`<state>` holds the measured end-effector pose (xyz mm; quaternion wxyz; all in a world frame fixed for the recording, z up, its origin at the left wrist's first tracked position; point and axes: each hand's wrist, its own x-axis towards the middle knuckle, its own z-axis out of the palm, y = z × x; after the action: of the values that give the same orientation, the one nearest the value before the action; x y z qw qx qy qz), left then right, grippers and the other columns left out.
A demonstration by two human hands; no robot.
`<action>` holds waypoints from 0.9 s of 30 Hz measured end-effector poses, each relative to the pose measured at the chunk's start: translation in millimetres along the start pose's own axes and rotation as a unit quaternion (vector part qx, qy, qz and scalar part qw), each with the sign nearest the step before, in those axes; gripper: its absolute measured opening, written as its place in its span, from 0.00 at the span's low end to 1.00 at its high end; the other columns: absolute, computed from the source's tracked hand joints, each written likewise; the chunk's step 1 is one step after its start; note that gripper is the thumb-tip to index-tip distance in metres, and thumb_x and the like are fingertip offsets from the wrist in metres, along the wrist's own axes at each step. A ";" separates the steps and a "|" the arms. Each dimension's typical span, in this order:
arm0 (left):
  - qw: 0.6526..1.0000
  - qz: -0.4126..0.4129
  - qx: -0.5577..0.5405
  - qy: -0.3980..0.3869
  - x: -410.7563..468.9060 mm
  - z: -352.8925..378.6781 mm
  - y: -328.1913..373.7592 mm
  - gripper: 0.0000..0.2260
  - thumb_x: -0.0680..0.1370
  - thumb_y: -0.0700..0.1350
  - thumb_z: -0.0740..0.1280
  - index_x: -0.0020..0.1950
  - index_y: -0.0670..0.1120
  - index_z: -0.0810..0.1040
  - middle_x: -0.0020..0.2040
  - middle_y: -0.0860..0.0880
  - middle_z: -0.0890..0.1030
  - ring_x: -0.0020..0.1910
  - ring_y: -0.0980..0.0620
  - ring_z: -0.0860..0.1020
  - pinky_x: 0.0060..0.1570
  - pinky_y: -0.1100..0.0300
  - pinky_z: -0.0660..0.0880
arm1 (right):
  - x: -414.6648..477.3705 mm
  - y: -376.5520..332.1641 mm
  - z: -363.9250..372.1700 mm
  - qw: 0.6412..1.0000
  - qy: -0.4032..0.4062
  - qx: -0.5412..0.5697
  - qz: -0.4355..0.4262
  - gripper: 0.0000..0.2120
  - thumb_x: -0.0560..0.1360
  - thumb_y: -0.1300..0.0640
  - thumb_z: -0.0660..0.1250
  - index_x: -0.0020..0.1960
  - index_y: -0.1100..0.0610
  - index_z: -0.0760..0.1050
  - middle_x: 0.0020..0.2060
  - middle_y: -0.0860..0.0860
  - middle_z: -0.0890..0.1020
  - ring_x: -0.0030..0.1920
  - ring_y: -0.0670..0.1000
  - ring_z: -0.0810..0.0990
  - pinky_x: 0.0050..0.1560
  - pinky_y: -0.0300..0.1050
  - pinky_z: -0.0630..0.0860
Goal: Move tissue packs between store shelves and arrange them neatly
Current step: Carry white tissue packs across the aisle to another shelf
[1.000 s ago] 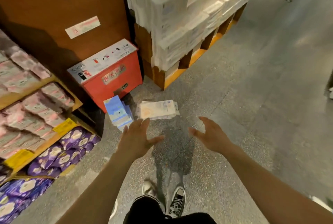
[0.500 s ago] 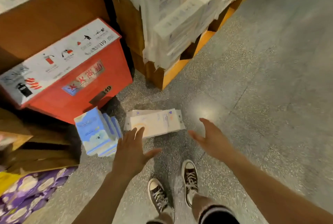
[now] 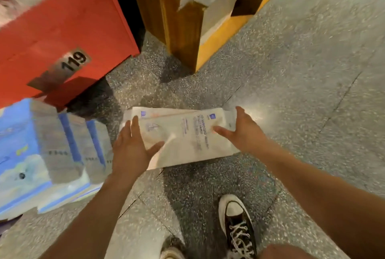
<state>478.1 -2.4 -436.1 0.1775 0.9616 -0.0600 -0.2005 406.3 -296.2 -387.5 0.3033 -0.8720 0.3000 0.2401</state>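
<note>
Your left hand (image 3: 130,150) and right hand (image 3: 242,131), fingers straight and thumbs spread, bracket the white pack (image 3: 183,140) between them

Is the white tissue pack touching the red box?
Apart. The head view shows bare speckled floor between the white tissue pack and the red box.

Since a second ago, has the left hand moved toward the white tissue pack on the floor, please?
Yes. The left hand has gone forward and reached the left end of the white tissue pack lying by the red box.
</note>
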 end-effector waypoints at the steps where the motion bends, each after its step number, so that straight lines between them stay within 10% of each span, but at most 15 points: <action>1: 1.000 -0.014 -0.005 0.003 12.9 13.0 -5.9 0.54 0.65 0.76 0.59 0.82 0.46 0.49 0.80 0.39 0.58 0.77 0.36 0.60 0.70 0.36 0.65 | 17.7 6.3 11.0 1.000 -0.008 0.008 0.010 0.52 0.70 0.30 0.69 0.80 0.57 0.50 0.72 0.58 0.72 0.67 0.60 0.75 0.61 0.55 0.76; 6: 0.988 -0.107 -0.094 0.054 41.5 53.1 -29.6 0.60 0.63 0.68 0.75 0.82 0.46 0.45 0.82 0.44 0.51 0.80 0.42 0.55 0.74 0.38 0.61 | 63.9 23.8 59.8 0.979 -0.089 0.170 0.074 0.32 0.72 0.40 0.75 0.68 0.55 0.69 0.53 0.46 0.82 0.47 0.44 0.83 0.41 0.40 0.78; 9: 0.959 -0.211 -0.185 0.045 43.0 56.7 -38.0 0.60 0.59 0.71 0.77 0.80 0.47 0.51 0.76 0.41 0.65 0.74 0.38 0.66 0.70 0.40 0.66 | 69.9 31.7 75.4 0.962 -0.115 0.243 0.032 0.15 0.72 0.45 0.77 0.55 0.48 0.81 0.50 0.45 0.87 0.44 0.43 0.86 0.48 0.46 0.84; 18: 0.950 -0.242 -0.190 0.050 13.5 -19.7 5.4 0.48 0.66 0.65 0.77 0.77 0.45 0.62 0.68 0.42 0.76 0.68 0.39 0.74 0.66 0.46 0.70 | 22.6 -0.4 9.4 0.944 -0.110 0.310 0.030 0.15 0.73 0.51 0.77 0.58 0.51 0.81 0.50 0.49 0.88 0.48 0.49 0.87 0.46 0.50 0.84; 27: 0.920 -0.280 -0.249 0.111 -143.2 -288.0 106.4 0.43 0.67 0.67 0.76 0.72 0.44 0.67 0.64 0.45 0.78 0.65 0.41 0.76 0.62 0.47 0.73 | -164.0 -139.7 -217.7 0.960 -0.111 0.240 -0.094 0.14 0.74 0.48 0.76 0.59 0.48 0.82 0.49 0.45 0.88 0.47 0.48 0.88 0.53 0.58 0.83</action>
<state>459.9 16.7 -98.4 0.3533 0.8799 0.2840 -0.1424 435.8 -291.9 -82.7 0.5560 -0.7659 0.2298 0.2269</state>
